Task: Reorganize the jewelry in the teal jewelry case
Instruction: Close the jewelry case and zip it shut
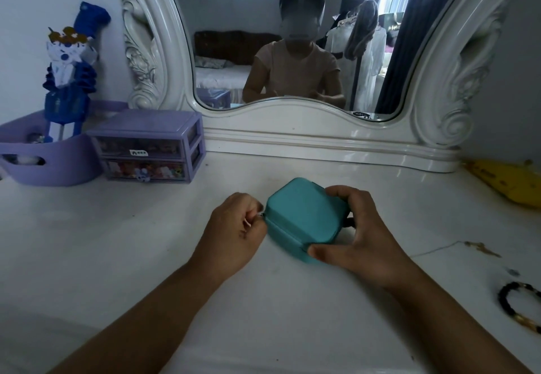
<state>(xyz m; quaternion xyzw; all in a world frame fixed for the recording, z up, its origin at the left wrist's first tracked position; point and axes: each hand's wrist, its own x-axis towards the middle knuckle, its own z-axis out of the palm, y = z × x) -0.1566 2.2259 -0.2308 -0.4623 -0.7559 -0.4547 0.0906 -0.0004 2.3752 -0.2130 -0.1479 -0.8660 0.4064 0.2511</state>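
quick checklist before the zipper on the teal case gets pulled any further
1. Teal case lies flat on the white dresser top: ok.
2. Right hand steadies it, fingers on the far edge, thumb on the near corner: ok.
3. Left hand pinches the zipper pull at the case's left side: ok.
4. Lid shut, nothing spilling: ok.
5. Zipper track free of snags: cannot tell, mostly hidden.
6. Loose jewelry clear of the work spot: ok, the black beaded bracelet and thin chain lie off to the right.
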